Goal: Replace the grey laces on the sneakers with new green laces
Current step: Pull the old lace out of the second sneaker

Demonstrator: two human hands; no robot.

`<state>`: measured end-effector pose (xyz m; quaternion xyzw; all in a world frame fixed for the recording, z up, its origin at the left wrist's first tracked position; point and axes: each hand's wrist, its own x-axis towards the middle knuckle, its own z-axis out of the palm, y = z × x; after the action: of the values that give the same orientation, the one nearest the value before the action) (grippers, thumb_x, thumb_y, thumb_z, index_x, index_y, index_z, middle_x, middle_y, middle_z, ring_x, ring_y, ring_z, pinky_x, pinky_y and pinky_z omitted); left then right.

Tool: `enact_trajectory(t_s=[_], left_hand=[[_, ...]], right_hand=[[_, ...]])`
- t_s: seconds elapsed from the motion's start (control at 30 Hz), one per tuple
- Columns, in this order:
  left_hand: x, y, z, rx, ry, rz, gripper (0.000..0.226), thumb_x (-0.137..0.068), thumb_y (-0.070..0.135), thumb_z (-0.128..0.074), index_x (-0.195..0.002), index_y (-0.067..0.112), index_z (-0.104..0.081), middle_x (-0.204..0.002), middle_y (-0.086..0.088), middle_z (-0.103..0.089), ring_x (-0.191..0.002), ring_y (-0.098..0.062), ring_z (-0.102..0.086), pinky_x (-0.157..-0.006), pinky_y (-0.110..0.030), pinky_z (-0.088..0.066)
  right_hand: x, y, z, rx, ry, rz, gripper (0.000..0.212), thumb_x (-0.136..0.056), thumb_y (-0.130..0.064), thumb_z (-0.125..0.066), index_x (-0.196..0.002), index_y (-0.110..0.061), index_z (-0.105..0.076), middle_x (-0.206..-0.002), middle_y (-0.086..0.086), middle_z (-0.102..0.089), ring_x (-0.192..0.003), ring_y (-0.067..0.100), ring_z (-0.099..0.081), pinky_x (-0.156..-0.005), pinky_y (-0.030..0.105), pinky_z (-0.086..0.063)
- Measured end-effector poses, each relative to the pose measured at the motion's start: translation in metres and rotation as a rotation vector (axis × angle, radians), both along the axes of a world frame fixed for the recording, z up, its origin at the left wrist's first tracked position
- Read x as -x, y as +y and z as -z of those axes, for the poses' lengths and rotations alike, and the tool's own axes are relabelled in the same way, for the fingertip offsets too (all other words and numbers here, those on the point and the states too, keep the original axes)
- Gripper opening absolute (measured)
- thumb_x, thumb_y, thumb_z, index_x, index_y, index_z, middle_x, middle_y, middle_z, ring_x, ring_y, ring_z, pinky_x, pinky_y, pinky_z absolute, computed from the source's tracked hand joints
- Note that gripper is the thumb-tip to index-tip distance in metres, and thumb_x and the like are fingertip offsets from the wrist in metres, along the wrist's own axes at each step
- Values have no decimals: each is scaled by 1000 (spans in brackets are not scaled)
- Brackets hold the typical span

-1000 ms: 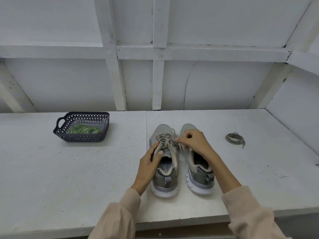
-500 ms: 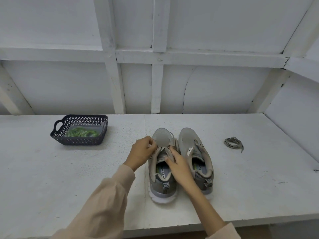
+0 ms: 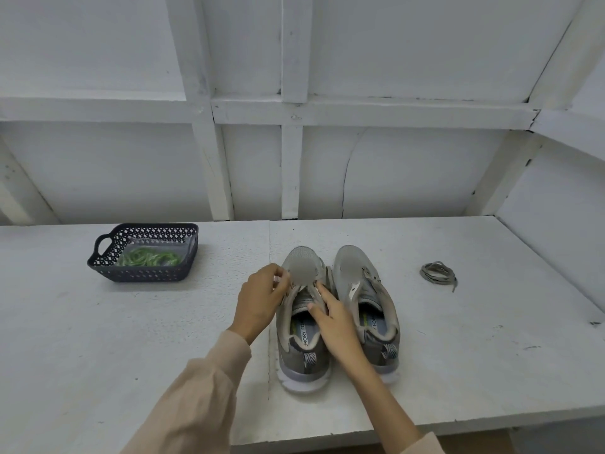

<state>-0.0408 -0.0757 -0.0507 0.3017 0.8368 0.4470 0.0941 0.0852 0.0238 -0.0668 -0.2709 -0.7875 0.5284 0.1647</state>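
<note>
Fingers of the left hand are curled together and pinch a pale strand of the grey lace at the left side of the left sneaker, up by the eyelets nearest the toe. The strand is too small to follow further. On the right hand the forefinger lies straight along the same sneaker's right eyelet edge while the thumb presses from the tongue side, so the two clamp that edge between them.

Both sneakers stand upright on the counter, directly ahead of the person. Their long axes run from near to far, toes pointing at the white panelled wall and heels facing the person. They sit side by side, parallel and just beside each other. The right sneaker shows bare eyelets and an open tongue, and neither hand touches it.

To the right of the pair, well apart from it, a loose grey lace lies in a coil on the counter, one end trailing toward the person. Far to the left, near the wall, stands a dark perforated basket with a handle cut in its left end. The green laces lie inside it in what looks like a clear bag. Between the basket and the sneakers is bare counter. A beige sleeve covers the left forearm.
</note>
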Motion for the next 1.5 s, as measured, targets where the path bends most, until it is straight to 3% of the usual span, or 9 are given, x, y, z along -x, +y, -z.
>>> enact_trajectory(t_s=[0.17, 0.3, 0.47, 0.67, 0.83, 1.0, 1.17, 1.33, 1.5], left_hand=[[-10, 1, 1, -70, -71, -99, 22, -94, 42, -56, -83, 24, -63, -79, 12, -68, -77, -10, -67, -74, -32, -51], [-15, -6, 7, -111, -102, -10, 16, -92, 35, -62, -84, 23, -69, -85, 12, -70, -85, -1, -64, -76, -24, -48], [-1, -5, 4, -262, -132, -183, 15, -94, 33, -59, -87, 21, -66, -90, 10, -68, -91, -11, -64, -81, -33, -53], [-17, -4, 4, -169, -170, -21, 15, -90, 31, -66, -79, 21, -71, -82, 9, -71, -84, 3, -63, -71, -9, -42], [-6, -7, 7, -382, -173, -251, 11, -90, 29, -66, -84, 21, -70, -84, 6, -71, -86, -13, -67, -84, -32, -54], [-20, -6, 5, -242, -221, -30, 13, -86, 29, -70, -83, 19, -76, -76, 6, -73, -76, -6, -67, -76, -28, -53], [-15, -7, 6, -434, -193, -305, 13, -87, 29, -70, -78, 21, -73, -74, -1, -71, -71, -9, -60, -74, -33, -50], [-28, -1, 11, -335, -287, -114, 13, -87, 30, -70, -88, 19, -77, -83, 6, -75, -81, -6, -69, -80, -27, -54], [-21, -1, 1, -535, -250, -339, 10, -89, 27, -68, -81, 32, -73, -76, 16, -72, -74, 7, -62, -75, -19, -48]], right_hand=[[-1, 0, 1, 1, 22, -6, 53, -99, -10, -50, -149, -9, -34, -152, 2, -40, -137, 5, -32, -107, 10, -21], [0, 1, 3, -6, 19, 5, 53, -99, -10, -51, -149, -9, -35, -151, 2, -42, -138, 7, -35, -107, 10, -22], [-1, 0, 3, 4, 8, -7, 53, -99, -13, -51, -149, -10, -34, -152, 1, -40, -141, 10, -33, -112, 16, -22], [0, 0, 2, -14, 9, 9, 51, -98, -10, -52, -147, -9, -37, -148, 2, -44, -139, 11, -36, -106, 10, -21], [-1, 1, 3, -17, -7, -7, 52, -99, -12, -52, -148, -11, -36, -151, 0, -40, -140, 10, -34, -105, 9, -20], [0, 0, 3, -17, 10, 8, 52, -98, -11, -53, -147, -9, -38, -149, 2, -43, -140, 11, -36, -111, 15, -23], [-1, 1, 3, -18, 4, -4, 52, -98, -11, -53, -148, -9, -36, -150, 0, -41, -138, 7, -34, -105, 7, -20], [-1, 0, 2, -5, 19, 5, 51, -98, -9, -53, -147, -10, -38, -147, 0, -45, -129, -1, -35, -104, 7, -22], [-1, 0, 3, -8, 6, 5, 53, -99, -12, -53, -149, -12, -37, -150, 0, -41, -139, 8, -34, -105, 9, -20]])
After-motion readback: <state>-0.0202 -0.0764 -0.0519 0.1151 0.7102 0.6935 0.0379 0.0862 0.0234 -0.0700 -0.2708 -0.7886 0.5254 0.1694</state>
